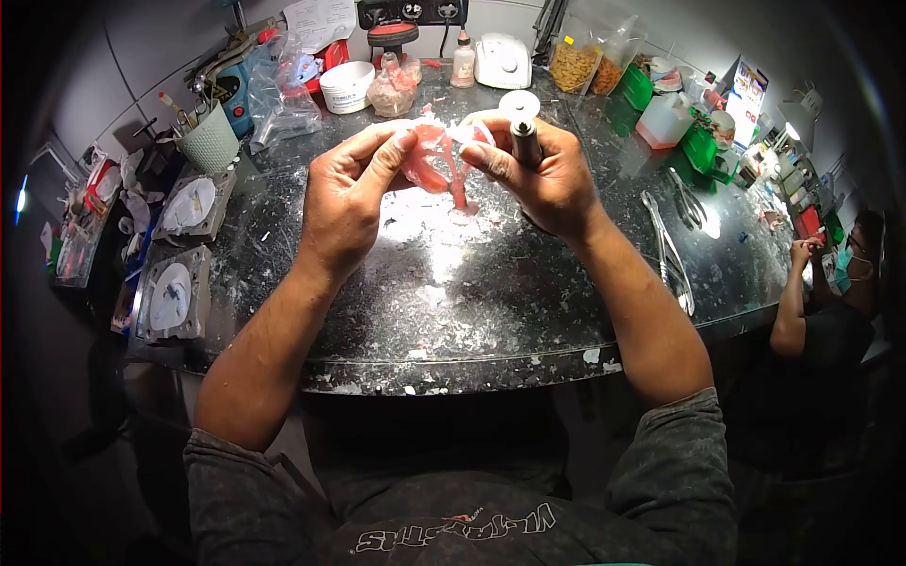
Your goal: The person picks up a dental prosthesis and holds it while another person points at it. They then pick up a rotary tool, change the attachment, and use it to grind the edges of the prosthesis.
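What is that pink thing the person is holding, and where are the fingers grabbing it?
Both hands hold a pink denture-like piece by its opposite edges. The left hand pinches its left side; the right hand pinches its right side while also gripping a metal handpiece.

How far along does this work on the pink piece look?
Some trimming looks done: white chips and dust litter the dark bench. In hand now: the left hand and right hand hold the pink piece, the right also gripping a rotary tool with a disc. Two metal moulds wait at the left.

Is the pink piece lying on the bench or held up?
Held up: both the left hand and right hand pinch the pink piece above the bench.
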`<state>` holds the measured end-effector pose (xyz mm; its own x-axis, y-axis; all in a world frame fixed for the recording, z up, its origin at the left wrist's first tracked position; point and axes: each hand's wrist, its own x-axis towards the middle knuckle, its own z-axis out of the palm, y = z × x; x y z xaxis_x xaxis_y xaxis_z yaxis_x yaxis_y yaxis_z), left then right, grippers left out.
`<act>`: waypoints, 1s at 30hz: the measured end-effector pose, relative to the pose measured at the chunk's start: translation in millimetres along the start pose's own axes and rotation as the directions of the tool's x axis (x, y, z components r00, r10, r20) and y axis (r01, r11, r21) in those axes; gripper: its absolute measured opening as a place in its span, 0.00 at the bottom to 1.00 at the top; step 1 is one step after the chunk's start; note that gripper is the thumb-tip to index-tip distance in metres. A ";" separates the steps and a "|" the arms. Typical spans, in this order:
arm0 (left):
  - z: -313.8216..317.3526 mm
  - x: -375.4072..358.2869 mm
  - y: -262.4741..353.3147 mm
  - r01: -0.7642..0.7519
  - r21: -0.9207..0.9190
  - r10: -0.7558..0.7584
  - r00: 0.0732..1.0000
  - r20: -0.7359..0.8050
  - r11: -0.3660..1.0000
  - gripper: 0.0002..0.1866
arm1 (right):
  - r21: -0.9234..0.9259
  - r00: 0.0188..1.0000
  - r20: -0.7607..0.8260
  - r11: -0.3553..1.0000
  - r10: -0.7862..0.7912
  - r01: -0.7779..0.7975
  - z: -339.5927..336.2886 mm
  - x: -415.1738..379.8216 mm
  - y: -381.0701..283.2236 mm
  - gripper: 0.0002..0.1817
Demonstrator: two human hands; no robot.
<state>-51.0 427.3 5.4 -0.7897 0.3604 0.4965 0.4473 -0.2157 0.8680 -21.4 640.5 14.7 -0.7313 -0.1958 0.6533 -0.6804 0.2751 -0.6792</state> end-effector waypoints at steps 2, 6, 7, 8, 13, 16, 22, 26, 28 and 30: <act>1.0 0.0 -0.7 0.027 -0.123 -0.027 1.000 0.005 0.992 0.15 | 0.147 0.995 0.027 0.984 0.096 -0.099 2.4 -0.2 -1.3 0.13; -3.0 0.1 -5.4 0.047 -0.180 -0.040 0.998 0.043 0.983 0.16 | 0.280 0.993 0.049 0.952 0.110 -0.120 3.3 -1.2 3.1 0.13; -4.1 -0.1 -4.5 0.081 -0.221 -0.067 0.995 0.071 0.972 0.16 | 0.303 0.989 0.072 0.942 0.127 -0.143 2.9 -1.3 3.6 0.12; -4.3 -0.4 -3.8 0.116 -0.261 -0.092 0.991 0.100 0.958 0.16 | 0.304 0.989 0.070 0.942 0.127 -0.143 2.7 -1.7 4.1 0.12; -1.8 -0.5 -7.5 0.156 -0.425 -0.106 0.985 0.137 0.892 0.17 | 0.223 0.971 0.131 0.949 0.199 -0.224 1.0 -2.1 2.7 0.14; -4.8 1.7 -10.4 0.172 -0.438 -0.126 0.983 0.134 0.882 0.17 | 0.353 0.969 0.095 0.902 0.228 -0.247 4.4 -1.0 -0.9 0.18; 2.4 4.3 -1.7 0.067 -0.233 -0.078 0.996 -0.038 0.970 0.15 | 0.006 0.989 -0.131 0.997 -0.071 0.073 5.3 0.1 1.7 0.23; 1.2 4.5 -0.7 -0.040 -0.130 0.029 0.996 -0.090 0.991 0.15 | -0.283 0.952 -0.078 0.922 -0.295 0.263 2.8 6.6 -1.4 0.16; 1.1 3.6 0.1 -0.055 -0.050 0.051 0.995 -0.083 0.997 0.14 | -0.357 0.972 -0.067 0.915 -0.226 0.188 0.0 4.8 -4.2 0.18; 2.4 3.0 -0.7 -0.052 -0.032 0.048 0.993 -0.108 0.998 0.13 | -0.613 0.967 0.038 0.759 -0.252 0.222 -1.4 3.1 -7.8 0.23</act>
<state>-52.6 430.8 6.3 -0.8082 0.2492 0.5336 0.4737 -0.2632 0.8404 -18.3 639.0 22.5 -0.5372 -0.2944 0.7904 -0.6499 0.7418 -0.1654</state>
